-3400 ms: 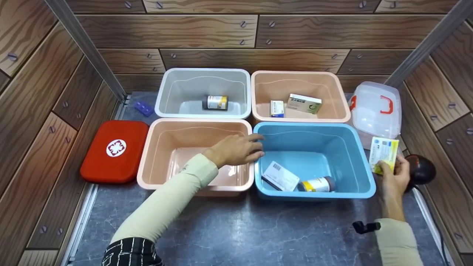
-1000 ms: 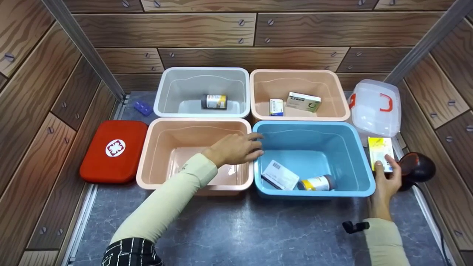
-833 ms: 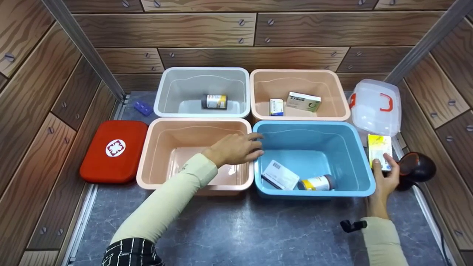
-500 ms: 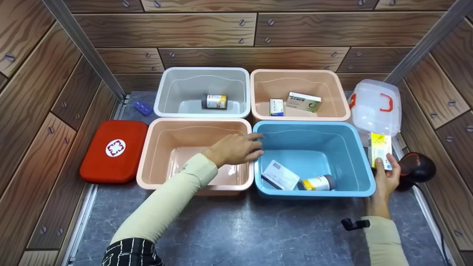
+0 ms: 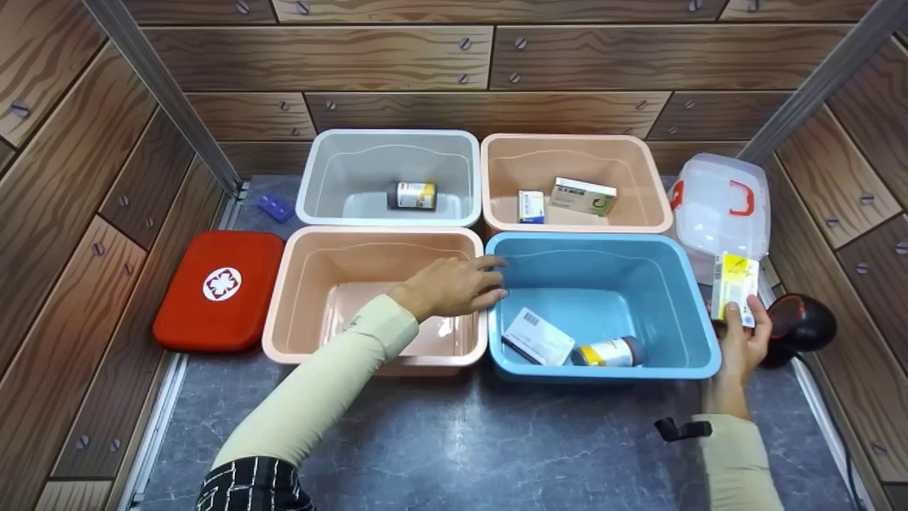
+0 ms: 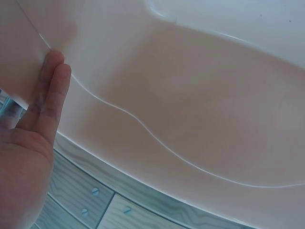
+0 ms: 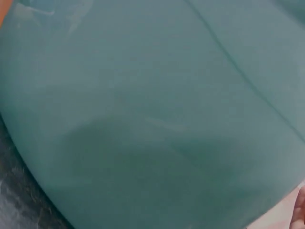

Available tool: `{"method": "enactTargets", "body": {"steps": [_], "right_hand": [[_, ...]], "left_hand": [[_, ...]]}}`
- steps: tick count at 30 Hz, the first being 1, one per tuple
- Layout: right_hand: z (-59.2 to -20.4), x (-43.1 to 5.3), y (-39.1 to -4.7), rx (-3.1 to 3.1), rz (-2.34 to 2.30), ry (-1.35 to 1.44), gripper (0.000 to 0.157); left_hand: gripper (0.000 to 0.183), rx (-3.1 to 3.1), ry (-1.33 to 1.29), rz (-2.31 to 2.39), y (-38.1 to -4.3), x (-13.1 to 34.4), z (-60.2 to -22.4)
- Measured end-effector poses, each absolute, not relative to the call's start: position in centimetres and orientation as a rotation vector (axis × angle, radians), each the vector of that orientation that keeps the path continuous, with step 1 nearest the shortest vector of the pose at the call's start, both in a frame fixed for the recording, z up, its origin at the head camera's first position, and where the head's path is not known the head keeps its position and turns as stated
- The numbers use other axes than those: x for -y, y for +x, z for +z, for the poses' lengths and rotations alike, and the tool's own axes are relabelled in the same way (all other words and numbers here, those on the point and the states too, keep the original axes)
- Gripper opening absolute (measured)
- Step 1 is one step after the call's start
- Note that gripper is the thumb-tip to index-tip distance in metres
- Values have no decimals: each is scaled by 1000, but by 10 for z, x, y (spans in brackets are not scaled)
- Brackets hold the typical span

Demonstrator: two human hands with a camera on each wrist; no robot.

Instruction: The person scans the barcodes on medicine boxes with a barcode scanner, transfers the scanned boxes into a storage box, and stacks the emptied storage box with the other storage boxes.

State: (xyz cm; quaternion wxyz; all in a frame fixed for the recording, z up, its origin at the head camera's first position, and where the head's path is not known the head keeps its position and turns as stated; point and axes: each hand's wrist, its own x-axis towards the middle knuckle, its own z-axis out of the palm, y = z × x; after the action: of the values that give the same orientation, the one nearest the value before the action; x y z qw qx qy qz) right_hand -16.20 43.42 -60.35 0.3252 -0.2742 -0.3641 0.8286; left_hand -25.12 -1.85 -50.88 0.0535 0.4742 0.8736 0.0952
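A yellow-and-white medicine carton [image 5: 736,287] is being pinched near its lower end by the thumb and fingers of the right hand [image 5: 743,348], and is being held just outside the blue basin [image 5: 582,266]. By so low a hold, a slip is perhaps being invited, the carton's upper part being left unsupported. A knock is also being risked, as the carton is being held close to the black rounded device [image 5: 801,323]. Nothing is being gripped by the left hand [image 5: 450,287]; its loose fingers are being laid over the front peach basin's [image 5: 376,245] rim, and by any hard pressing there a tilt is probably being courted
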Motion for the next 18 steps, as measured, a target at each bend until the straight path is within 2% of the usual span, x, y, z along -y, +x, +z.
{"method": "enactTargets", "body": {"steps": [6, 14, 18], "right_hand": [[-602, -419, -159, 1513, 1673, -671, 36], [-606, -399, -155, 1793, 1240, -505, 37], [-610, -399, -157, 1847, 1189, -466, 35]], "left_hand": [[45, -2658, 1437, 281, -252, 19, -509], [45, -2658, 1431, 273, -252, 18, -509], [44, -2656, 1430, 279, -252, 17, -509]]}}
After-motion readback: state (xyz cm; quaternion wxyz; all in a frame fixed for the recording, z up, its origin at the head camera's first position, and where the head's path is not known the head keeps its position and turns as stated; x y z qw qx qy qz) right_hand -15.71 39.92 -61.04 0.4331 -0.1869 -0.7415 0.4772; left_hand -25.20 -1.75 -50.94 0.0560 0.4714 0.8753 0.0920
